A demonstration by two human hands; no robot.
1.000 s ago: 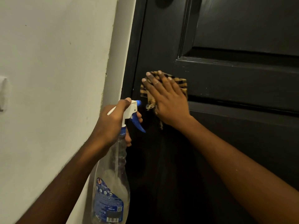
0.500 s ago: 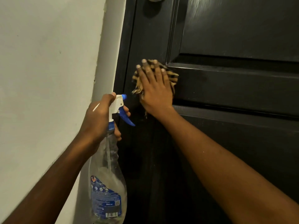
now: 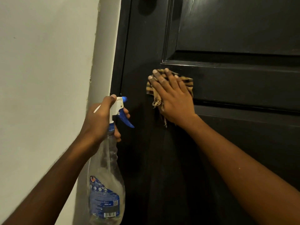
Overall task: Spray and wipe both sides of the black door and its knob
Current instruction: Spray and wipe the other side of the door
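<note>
The cloth [image 3: 188,82] had been slid rightward from the door's [image 3: 235,30] left edge onto its cross rail, pressed flat under the spread right hand [image 3: 173,98]; wiping of this side was judged under way. The spray bottle [image 3: 107,176], gripped at the neck by the left hand [image 3: 99,120] beside that edge, was held upright, nozzle aimed doorward.

Right hand [image 3: 174,101] and cloth [image 3: 187,82] — farther right, lower.
</note>
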